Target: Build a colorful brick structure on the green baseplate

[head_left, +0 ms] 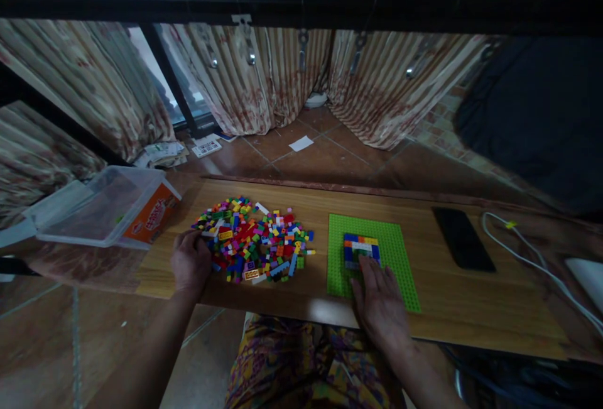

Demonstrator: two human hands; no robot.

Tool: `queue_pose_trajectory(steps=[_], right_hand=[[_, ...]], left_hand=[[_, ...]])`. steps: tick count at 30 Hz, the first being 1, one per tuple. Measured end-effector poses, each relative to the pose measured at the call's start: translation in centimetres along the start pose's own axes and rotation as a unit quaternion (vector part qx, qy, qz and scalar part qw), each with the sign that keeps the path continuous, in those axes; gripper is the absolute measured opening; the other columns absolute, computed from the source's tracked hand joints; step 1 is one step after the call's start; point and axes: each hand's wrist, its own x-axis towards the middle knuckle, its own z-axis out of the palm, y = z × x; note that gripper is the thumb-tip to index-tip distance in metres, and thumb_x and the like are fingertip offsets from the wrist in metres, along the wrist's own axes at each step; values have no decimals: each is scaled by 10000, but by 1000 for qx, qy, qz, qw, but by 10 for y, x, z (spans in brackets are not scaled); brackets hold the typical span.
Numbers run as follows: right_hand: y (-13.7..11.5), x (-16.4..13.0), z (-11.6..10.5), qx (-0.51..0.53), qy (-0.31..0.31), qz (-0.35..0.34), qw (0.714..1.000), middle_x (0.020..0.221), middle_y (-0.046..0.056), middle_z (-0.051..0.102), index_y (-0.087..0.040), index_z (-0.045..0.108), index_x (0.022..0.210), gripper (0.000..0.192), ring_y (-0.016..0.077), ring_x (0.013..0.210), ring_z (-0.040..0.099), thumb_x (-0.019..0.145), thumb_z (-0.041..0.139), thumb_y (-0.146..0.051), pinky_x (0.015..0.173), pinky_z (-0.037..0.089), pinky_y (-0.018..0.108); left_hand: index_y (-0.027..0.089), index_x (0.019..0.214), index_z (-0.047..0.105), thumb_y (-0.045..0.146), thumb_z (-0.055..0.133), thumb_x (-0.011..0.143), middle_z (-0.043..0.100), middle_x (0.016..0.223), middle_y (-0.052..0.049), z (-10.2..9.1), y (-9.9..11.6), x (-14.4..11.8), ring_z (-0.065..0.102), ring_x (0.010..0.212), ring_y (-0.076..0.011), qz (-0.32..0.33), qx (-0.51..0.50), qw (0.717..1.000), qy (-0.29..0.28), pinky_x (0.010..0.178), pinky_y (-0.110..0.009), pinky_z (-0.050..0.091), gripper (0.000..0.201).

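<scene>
A pile of small toy building bricks (254,239) in many colours is spread over the left part of the wooden table. At its left edge is my left hand (191,264), fingers curled in against the bricks; whatever they grip, if anything, is hidden. To the right of the pile lies a green studded baseplate (393,239). A small block of joined bricks (361,247), blue, white, yellow and orange, sits on it. My right hand (381,302) rests over the near side of that block, fingers stretched out and touching it, covering part of it.
A clear plastic bin (98,233) with an orange label stands at the table's left end. A black phone (464,238) and a white cable (532,252) lie on the right of the wooden table (301,299). Papers (162,154) lie on the tiled floor by the curtains.
</scene>
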Motion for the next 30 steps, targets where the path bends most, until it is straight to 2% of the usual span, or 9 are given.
queue_pose_trajectory(steps=[5,10,13,17,21,27,30], right_hand=[[-3,13,-1,-14,-26,0,1000,1179,189,652,-94,466,1362,464,314,1141,581,962,377,-312,1052,363,555],[-1,14,-1,-3,-27,-9,1000,1212,201,635,-76,480,1349,446,314,1176,561,961,355,-258,1061,357,556],[6,11,-4,42,-31,-4,999,1197,168,647,-115,498,1336,426,294,1159,574,959,362,-258,1053,385,539],[17,14,-14,131,-15,59,990,1237,137,630,-171,490,1337,420,271,1137,591,965,347,-302,976,477,502],[22,24,-18,189,16,132,973,1317,117,580,-196,520,1294,403,262,1191,563,966,325,-326,999,467,500],[17,27,-9,177,-17,84,980,1230,124,624,-188,482,1341,426,268,1184,552,954,328,-279,971,480,496],[14,27,-6,148,-22,85,985,1199,135,628,-173,431,1382,450,273,1137,570,954,321,-258,949,493,495]], left_hand=[[154,925,664,238,450,809,639,1085,-127,-2,1,0,593,1036,-262,4,3,1000,-2,935,-396,483,257],[150,929,669,241,449,800,641,1093,-134,-1,0,1,602,1018,-271,0,10,1000,-3,919,-413,489,270],[154,933,669,236,450,795,640,1087,-133,-1,-1,2,603,1005,-268,-1,5,1000,-6,912,-412,490,271],[154,924,665,237,450,789,640,1070,-129,0,-1,2,603,989,-266,6,-2,1000,0,901,-405,490,267],[164,905,663,232,462,782,643,1059,-114,0,0,2,605,999,-257,-3,-7,1000,-3,903,-386,491,246],[141,914,661,239,443,802,649,1077,-137,0,0,2,603,1033,-268,11,5,1000,3,924,-389,490,265],[139,923,662,243,442,803,651,1077,-137,1,0,2,609,1017,-273,10,10,1000,2,916,-399,495,272]])
